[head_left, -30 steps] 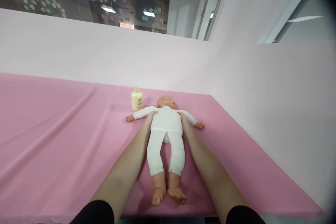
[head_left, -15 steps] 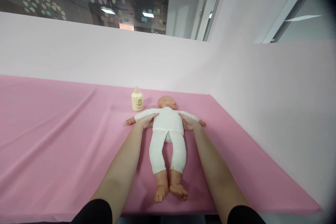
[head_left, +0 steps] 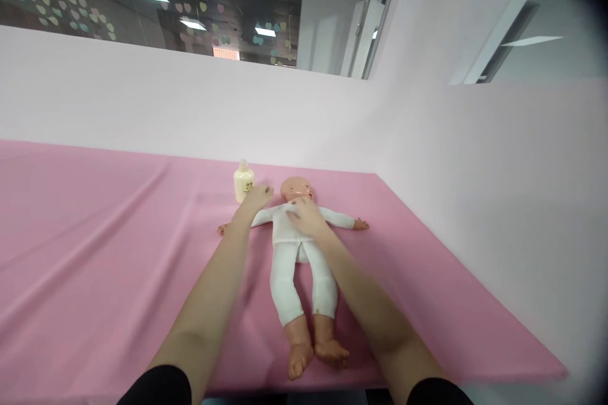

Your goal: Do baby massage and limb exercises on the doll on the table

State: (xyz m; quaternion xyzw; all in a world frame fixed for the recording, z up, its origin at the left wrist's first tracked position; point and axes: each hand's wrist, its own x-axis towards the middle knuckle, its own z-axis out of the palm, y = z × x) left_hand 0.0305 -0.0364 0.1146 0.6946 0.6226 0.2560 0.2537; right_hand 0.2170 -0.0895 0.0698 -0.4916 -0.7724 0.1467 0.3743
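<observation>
On the pink worktop (head_left: pixel 118 234), right hand (head_left: pixel 304 218) lies flat, fingers spread, on doll (head_left: pixel 297 247) chest; left hand (head_left: pixel 254 199), open, hovers near cream bottle (head_left: pixel 243 181).

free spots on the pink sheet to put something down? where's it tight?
Widest bare stretch: pink sheet left of the left hand and forearm, up to the back wall. A narrower strip lies right of the doll, toward the side wall. Crowded by the doll's head: bottle, left hand beside it, right hand on the chest.
</observation>
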